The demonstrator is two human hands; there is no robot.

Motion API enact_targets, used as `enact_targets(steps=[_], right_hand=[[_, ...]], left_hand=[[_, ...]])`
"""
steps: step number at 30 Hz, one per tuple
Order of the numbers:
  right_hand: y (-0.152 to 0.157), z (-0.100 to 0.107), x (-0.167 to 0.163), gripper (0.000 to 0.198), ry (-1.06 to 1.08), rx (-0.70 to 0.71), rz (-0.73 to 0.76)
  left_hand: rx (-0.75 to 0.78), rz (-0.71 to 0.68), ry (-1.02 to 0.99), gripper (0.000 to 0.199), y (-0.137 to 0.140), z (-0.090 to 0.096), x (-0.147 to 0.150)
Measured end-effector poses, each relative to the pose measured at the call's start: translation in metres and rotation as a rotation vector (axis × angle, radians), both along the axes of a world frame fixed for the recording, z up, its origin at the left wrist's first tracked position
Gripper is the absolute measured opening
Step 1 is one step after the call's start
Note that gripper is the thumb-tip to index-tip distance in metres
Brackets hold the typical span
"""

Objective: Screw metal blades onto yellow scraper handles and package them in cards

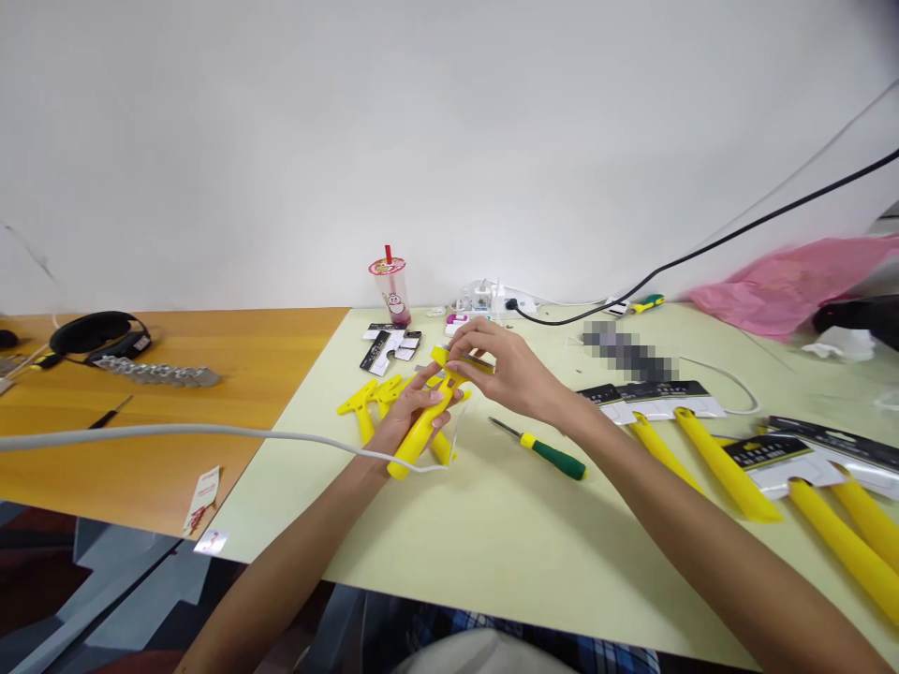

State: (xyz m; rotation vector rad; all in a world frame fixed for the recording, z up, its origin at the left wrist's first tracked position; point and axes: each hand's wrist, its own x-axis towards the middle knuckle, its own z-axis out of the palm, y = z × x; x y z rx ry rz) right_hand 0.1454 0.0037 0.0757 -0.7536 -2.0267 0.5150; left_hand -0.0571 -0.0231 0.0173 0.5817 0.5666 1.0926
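We note both hands raised over the pale green tabletop (pixel 421 552), near its middle, sharing one bright yellow plastic tool with a cylindrical handle and a crosswise head (pixel 421 438). The left hand (pixel 407 409) has its fingers curled around the handle, the grip end slanting down toward us; the right hand (pixel 506 365) has its fingers drawn narrow, pinching the head from above. A pale grey cable (pixel 211 430) crosses in front of the left wrist. Behind the left hand we find more yellow plastic T-headed tools (pixel 360 410) lying flat; under the right wrist, a screwdriver with a green and yellow handle (pixel 558 459). Further right we count several yellow tubular handles fixed to black-and-white cards (pixel 727 463). At the back, a clear plastic cup with a red straw (pixel 394 292) stands upright before the plain white wall (pixel 421 140); an orange wood-grain tabletop (pixel 239 393) adjoins at left.
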Motion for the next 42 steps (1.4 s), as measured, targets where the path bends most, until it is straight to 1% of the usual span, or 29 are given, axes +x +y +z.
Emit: enact_targets(steps=[6, 10, 13, 19, 25, 32, 34, 37, 39, 42], right_hand=[[-0.005, 0.016, 0.011, 0.008, -0.088, 0.006, -0.012], [-0.008, 0.029, 0.025, 0.007, -0.182, 0.027, -0.026], [-0.010, 0.035, 0.033, 0.007, -0.233, 0.045, -0.049], [-0.009, 0.031, 0.033, 0.012, -0.328, 0.021, -0.087], [-0.005, 0.025, 0.032, 0.007, -0.400, -0.040, -0.071], [0.000, 0.022, 0.031, 0.006, -0.275, -0.183, 0.024], [0.000, 0.022, 0.030, 0.005, -0.240, -0.215, 0.020], [-0.001, 0.022, 0.028, 0.004, -0.190, -0.293, -0.002], [0.000, 0.021, 0.026, 0.007, -0.133, -0.356, 0.009], [0.002, 0.018, 0.024, 0.016, -0.023, -0.455, 0.046]], left_hand=[[-0.004, -0.008, -0.028, 0.070, -0.008, 0.008, 0.013], [-0.027, -0.023, -0.068, 0.061, -0.015, 0.012, 0.025], [-0.059, -0.018, -0.086, 0.056, -0.017, 0.013, 0.033], [-0.072, -0.015, -0.072, 0.054, -0.019, 0.003, 0.037], [-0.096, -0.032, -0.048, 0.052, -0.017, -0.008, 0.034], [-0.122, -0.038, -0.077, 0.053, -0.015, -0.012, 0.031], [-0.106, -0.048, -0.081, 0.054, -0.016, -0.011, 0.031], [-0.095, -0.051, -0.082, 0.062, -0.017, -0.010, 0.030], [-0.096, -0.046, -0.084, 0.066, -0.017, -0.009, 0.030], [-0.104, -0.044, -0.099, 0.067, -0.017, -0.008, 0.030]])
